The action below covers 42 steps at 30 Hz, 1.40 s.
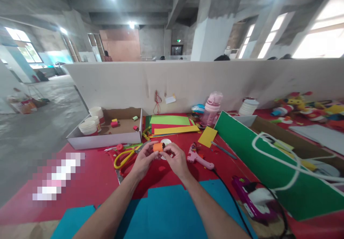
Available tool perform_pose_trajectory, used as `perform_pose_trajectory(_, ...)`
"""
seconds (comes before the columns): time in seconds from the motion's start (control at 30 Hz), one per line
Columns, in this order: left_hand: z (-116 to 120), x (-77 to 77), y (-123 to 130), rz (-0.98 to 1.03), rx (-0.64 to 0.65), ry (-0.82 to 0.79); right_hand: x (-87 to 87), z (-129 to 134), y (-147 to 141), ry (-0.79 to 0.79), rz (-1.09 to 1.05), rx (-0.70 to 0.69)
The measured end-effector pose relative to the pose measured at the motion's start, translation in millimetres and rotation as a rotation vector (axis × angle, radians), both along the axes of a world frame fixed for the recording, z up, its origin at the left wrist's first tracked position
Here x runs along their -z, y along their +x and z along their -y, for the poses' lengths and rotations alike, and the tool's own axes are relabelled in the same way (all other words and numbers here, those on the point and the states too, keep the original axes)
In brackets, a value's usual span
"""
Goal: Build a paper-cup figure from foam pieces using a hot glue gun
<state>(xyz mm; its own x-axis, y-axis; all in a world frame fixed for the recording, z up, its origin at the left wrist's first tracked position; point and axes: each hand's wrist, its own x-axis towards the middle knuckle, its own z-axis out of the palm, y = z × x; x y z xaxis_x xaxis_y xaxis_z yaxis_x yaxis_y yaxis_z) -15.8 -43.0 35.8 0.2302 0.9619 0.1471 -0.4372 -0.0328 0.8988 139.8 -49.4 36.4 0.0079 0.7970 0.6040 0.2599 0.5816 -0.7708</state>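
Between my two hands, above the red table cover, is a small roll covered in orange paper (158, 147). My left hand (145, 159) grips its left end with thumb and fingers. On the right end, my right hand (175, 158) pinches it, near the roll's dark open mouth. A white round lid or dish (166, 142) sits partly hidden behind the hands. Scissors with yellow handles (124, 159) lie just left of my left hand. To the right of my right hand rests a pink glue gun (199, 158) with a black cord.
Left stands a shallow box (104, 139) with paper cups and small coloured rolls. Coloured sheets (170, 120) and a pink bottle (213, 106) are at the back. Right are a green-sided box (268, 167) and a purple power strip (251, 199). Blue sheets (169, 210) lie in front.
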Motion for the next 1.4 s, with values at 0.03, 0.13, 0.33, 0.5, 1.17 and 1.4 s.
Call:
perform_pose_trajectory(0.03,-1,1.5,0,-0.014,-0.014,0.013,1.3,-1,0,-0.012,-0.005,-0.008)
perform_pose_trajectory(0.13,-2,5.3,0,-0.069,-0.035,0.021,4.1,-4,2,-0.057,-0.019,-0.044)
perform_pose_trajectory(0.33,0,3.1,1,-0.011,-0.010,-0.041,3.4,-9,9,-0.092,0.023,-0.196)
perform_pose_trajectory(0.5,-2,3.1,-1,-0.040,-0.005,-0.054,6.1,-8,5,-0.279,-0.116,-0.331)
perform_pose_trajectory(1.17,-13,18.7,-8,-0.030,-0.190,-0.108,37.4,-45,24,-0.106,0.334,0.300)
perform_pose_trajectory(1.4,-15,21.0,-8,0.010,-0.166,-0.143,23.1,-38,19,-0.051,0.130,0.309)
